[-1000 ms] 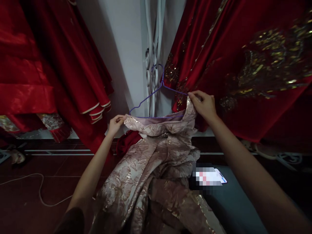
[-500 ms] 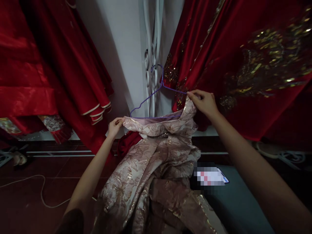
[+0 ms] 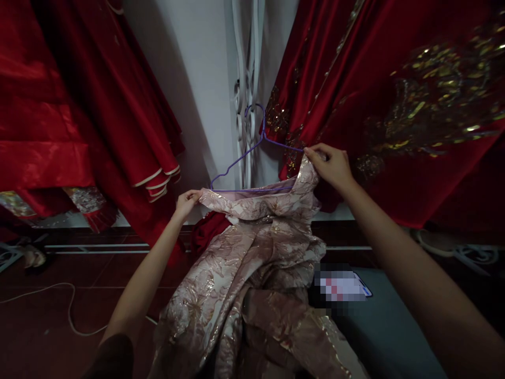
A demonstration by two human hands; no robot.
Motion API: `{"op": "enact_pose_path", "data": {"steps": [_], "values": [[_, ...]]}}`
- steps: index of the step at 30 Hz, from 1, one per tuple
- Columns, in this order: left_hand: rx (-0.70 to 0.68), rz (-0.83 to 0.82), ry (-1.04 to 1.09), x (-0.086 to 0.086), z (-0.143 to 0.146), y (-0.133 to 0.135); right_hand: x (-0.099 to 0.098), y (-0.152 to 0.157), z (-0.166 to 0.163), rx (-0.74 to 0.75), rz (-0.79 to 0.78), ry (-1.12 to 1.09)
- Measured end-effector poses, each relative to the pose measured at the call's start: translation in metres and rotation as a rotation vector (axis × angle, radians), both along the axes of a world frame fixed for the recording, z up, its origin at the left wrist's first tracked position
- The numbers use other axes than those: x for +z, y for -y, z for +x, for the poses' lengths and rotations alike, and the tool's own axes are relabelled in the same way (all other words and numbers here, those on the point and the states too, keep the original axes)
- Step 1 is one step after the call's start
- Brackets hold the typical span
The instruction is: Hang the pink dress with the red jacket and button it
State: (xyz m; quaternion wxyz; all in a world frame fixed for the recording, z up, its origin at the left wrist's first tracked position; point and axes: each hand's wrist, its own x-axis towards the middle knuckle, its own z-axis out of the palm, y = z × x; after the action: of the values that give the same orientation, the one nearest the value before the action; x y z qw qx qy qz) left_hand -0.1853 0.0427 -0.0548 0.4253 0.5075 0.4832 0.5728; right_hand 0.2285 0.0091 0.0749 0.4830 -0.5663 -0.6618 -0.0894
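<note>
A pale pink dress [image 3: 221, 263] with a shiny gold floral pattern hangs down in front of me, its lower part bunched up near my body. My left hand [image 3: 187, 205] pinches the left end of its top edge. At the right, my right hand [image 3: 329, 163] is closed on the dress's raised right shoulder, right beside the arm of a purple hanger [image 3: 244, 153]. The hanger's right end goes in at that shoulder, and its lower bar runs along the neckline. Its left end sticks out above the fabric. The hanger's hook is up against a white metal scrollwork stand [image 3: 248, 58].
Red garments [image 3: 130, 105] hang at the left, and a red gown [image 3: 394, 105] with gold sequins hangs at the right. A lit, blurred phone [image 3: 365, 287] lies on a grey-green surface [image 3: 394, 321]. A pale cable [image 3: 72, 300] curves over the dark red floor [image 3: 35, 337].
Hardly anything differs. My right hand and the dress shoulder under it have risen very slightly; the left hand keeps its grip at the same place.
</note>
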Motion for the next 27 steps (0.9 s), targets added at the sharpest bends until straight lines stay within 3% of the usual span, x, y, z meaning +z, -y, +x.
{"op": "enact_pose_path", "data": {"steps": [3,6,9,13,16,18,20,22,24,27], "values": [[0.006,0.042,-0.005,-0.001,-0.001,-0.002,0.002,0.000,0.001,0.012,0.001,0.006],[0.032,0.167,-0.036,0.011,0.002,-0.006,0.000,-0.003,0.003,0.026,-0.014,-0.004],[0.047,0.324,-0.138,0.037,0.016,-0.013,-0.008,-0.010,0.003,0.090,-0.039,-0.029],[-0.067,0.477,-0.297,0.079,0.043,-0.021,-0.022,-0.020,0.000,0.202,-0.085,-0.077],[-0.114,0.486,-0.348,0.091,0.045,-0.028,-0.027,-0.022,-0.002,0.251,-0.106,-0.103],[-0.105,0.410,-0.312,0.082,0.033,-0.034,-0.027,-0.022,-0.003,0.270,-0.116,-0.112],[-0.118,0.270,-0.253,0.059,0.017,-0.038,-0.026,-0.022,-0.002,0.284,-0.119,-0.118],[-0.230,0.113,-0.309,0.028,0.002,-0.036,-0.025,-0.022,-0.002,0.287,-0.126,-0.125],[-0.454,-0.005,-0.485,-0.004,-0.009,-0.029,-0.025,-0.022,-0.002,0.286,-0.135,-0.127],[-0.571,-0.031,-0.649,-0.036,-0.015,-0.015,-0.026,-0.024,-0.001,0.292,-0.137,-0.110]]}}
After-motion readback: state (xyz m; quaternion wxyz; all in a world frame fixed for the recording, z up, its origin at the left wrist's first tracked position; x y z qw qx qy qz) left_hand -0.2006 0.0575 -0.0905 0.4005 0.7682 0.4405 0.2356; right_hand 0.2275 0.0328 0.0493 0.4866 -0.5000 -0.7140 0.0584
